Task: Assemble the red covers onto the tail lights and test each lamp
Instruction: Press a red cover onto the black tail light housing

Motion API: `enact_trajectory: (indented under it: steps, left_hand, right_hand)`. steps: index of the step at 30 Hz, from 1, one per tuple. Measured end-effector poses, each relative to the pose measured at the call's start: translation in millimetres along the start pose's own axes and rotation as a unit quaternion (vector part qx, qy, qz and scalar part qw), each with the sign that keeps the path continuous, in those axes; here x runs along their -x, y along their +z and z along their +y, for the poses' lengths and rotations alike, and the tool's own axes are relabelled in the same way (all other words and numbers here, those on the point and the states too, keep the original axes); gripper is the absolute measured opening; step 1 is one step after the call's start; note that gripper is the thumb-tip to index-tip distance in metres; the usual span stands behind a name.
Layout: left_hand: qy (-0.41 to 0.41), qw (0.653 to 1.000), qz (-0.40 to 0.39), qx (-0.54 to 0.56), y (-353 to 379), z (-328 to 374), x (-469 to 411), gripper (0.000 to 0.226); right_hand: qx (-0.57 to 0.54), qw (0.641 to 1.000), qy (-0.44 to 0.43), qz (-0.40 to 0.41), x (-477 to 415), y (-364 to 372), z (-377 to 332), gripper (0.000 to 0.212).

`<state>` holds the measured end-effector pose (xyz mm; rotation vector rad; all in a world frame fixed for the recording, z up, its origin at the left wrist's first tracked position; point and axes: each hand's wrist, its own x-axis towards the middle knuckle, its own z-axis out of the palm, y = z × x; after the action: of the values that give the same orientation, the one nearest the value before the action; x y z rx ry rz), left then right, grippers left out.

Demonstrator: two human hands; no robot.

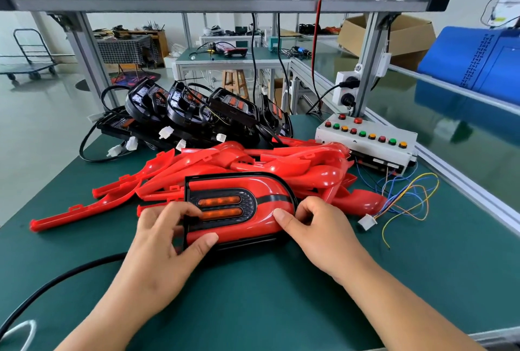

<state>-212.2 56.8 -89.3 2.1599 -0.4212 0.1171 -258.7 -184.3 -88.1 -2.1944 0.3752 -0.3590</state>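
one tail light (225, 205), red cover (264, 186) fitted, lies on the green tabletop (253, 300); the left hand (166, 241) grips its left end, the right hand (318, 235) pinches its right rim. behind lie a heap of loose covers (281, 163) and perhaps five bare lamps (194, 110).

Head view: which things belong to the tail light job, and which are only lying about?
Job: covered tail light, held by left hand and right hand; red covers; bare tail lights; button box; white connector.
Lying about: cardboard box; blue case; trolley; wooden stool.
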Motion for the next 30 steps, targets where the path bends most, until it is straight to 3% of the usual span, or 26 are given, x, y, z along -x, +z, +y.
enact_trajectory:
  steps: [3,6,10,15,20,26,30]
  left_hand:
    - [-0.076,0.981,-0.057,0.169,-2,3,-5,0.038]
    - [-0.112,0.939,-0.084,0.313,-8,8,-10,0.038]
    - [-0.099,0.913,-0.074,0.39,-19,14,-16,0.049]
    - [-0.098,0.9,-0.06,0.421,-24,16,-31,0.077]
    - [-0.082,0.894,-0.126,0.422,-11,6,-23,0.06]
    - [-0.11,0.878,-0.155,0.438,-12,-2,-20,0.059]
    - [-0.125,0.889,-0.122,0.422,-11,-3,-20,0.058]
  right_hand:
    - [-0.024,0.998,0.055,-0.024,-4,-3,-4,0.038]
    - [-0.102,0.988,0.112,-0.036,-6,-4,-8,0.052]
    - [-0.292,0.942,0.13,-0.106,-6,-5,-17,0.046]
    - [-0.444,0.867,0.147,-0.173,-14,0,-25,0.019]
    - [-0.48,0.854,0.119,-0.158,-11,12,-14,0.044]
    - [-0.494,0.849,0.091,-0.163,-10,9,-8,0.037]
    - [-0.489,0.853,0.077,-0.165,-11,11,-5,0.036]
